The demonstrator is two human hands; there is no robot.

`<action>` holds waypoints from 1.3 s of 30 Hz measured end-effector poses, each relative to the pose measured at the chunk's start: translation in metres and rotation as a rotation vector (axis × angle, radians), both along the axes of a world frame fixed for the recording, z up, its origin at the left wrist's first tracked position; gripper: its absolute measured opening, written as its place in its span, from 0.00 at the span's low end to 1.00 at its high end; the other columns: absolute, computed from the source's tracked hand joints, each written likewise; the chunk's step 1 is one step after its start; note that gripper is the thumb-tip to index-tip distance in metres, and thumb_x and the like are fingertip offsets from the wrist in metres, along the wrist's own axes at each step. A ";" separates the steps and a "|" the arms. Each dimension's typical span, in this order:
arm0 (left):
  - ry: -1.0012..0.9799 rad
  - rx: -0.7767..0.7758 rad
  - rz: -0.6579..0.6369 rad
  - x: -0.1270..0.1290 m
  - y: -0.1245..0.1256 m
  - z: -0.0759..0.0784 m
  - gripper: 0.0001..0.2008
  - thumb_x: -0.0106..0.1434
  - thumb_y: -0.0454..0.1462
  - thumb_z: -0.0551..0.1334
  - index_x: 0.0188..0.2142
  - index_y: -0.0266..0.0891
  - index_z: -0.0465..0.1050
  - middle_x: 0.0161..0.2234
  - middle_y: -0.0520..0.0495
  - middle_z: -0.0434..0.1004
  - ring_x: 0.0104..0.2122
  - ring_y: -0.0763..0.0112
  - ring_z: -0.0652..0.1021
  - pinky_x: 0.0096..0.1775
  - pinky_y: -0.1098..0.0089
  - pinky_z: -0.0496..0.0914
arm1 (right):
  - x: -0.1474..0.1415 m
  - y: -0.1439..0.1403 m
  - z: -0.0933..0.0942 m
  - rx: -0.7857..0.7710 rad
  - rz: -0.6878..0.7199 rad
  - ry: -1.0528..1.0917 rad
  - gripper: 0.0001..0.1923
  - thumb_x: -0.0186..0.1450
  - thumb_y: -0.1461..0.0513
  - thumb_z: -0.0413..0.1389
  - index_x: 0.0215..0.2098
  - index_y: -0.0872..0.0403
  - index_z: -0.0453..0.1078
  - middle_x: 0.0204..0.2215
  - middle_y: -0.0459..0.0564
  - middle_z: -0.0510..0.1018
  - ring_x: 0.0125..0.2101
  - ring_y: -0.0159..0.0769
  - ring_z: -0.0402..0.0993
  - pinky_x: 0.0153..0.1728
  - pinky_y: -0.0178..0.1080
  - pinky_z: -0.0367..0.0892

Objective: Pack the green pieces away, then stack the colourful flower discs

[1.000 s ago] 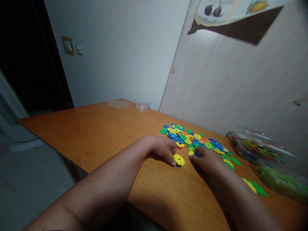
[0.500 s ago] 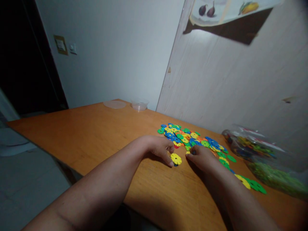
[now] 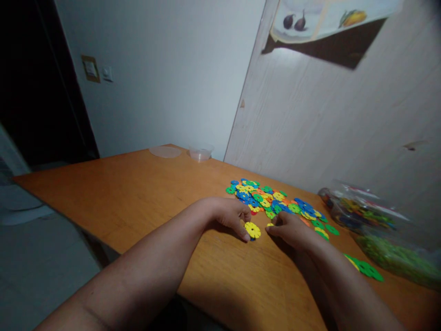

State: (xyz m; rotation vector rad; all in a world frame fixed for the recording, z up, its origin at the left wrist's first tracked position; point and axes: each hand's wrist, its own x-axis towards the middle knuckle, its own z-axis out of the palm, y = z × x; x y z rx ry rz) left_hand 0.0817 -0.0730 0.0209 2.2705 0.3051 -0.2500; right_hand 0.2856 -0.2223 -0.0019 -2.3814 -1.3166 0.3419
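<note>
Nearest the camera, 2 bare forearms reach forward over the orange-brown wooden table (image 3: 138, 202). The left hand (image 3: 231, 215) lies palm down, its fingers curled, with a fingertip (image 3: 245, 237) touching the near edge of a round yellow plastic disc with notched rim (image 3: 252, 229) that lies flat on the table; a dark blue piece shows just under that disc. The hand presses or pinches the disc at its edge rather than enclosing it. The right hand (image 3: 292, 228) rests just to the right of the yellow disc, fingers bent and drawn together; a small yellow piece shows at its fingertips, but whether it is gripped cannot be told.

To the right, beside the right forearm, 2 flat discs, 1 yellow and 1 green (image 3: 367, 269), lie overlapping on the table. Just beyond both hands spreads a loose pile of small notched plastic discs in blue, green, yellow, orange and red (image 3: 272, 200), lying flat and partly overlapping. Farther right, against the wall, lies a clear plastic bag filled with more coloured pieces (image 3: 375, 225), mostly green at its near end.

At the far edge of the table stand a small clear plastic tub (image 3: 200, 152) and, just left of it, a clear round lid (image 3: 165, 151) lying flat. Behind rises a pale wood-grain wall panel (image 3: 327, 115).
</note>
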 end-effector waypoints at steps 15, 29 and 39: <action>-0.025 0.024 -0.054 0.001 0.000 0.000 0.22 0.49 0.50 0.71 0.38 0.41 0.72 0.28 0.56 0.71 0.28 0.73 0.68 0.27 0.73 0.59 | 0.000 -0.001 -0.001 0.126 0.104 0.125 0.08 0.57 0.58 0.59 0.29 0.53 0.67 0.24 0.44 0.74 0.26 0.32 0.67 0.27 0.34 0.60; -0.034 0.038 -0.039 0.002 -0.001 -0.001 0.23 0.48 0.49 0.72 0.38 0.41 0.73 0.28 0.55 0.71 0.27 0.74 0.68 0.27 0.73 0.58 | 0.003 -0.006 0.000 -0.070 0.245 0.225 0.10 0.55 0.57 0.62 0.30 0.53 0.67 0.23 0.43 0.73 0.24 0.30 0.64 0.24 0.33 0.57; -0.040 0.065 -0.033 0.000 -0.003 0.002 0.21 0.49 0.49 0.72 0.36 0.41 0.72 0.27 0.56 0.68 0.27 0.74 0.67 0.27 0.73 0.57 | -0.005 -0.005 -0.001 -0.017 0.285 0.213 0.08 0.55 0.60 0.60 0.28 0.53 0.65 0.22 0.43 0.73 0.23 0.30 0.65 0.24 0.32 0.58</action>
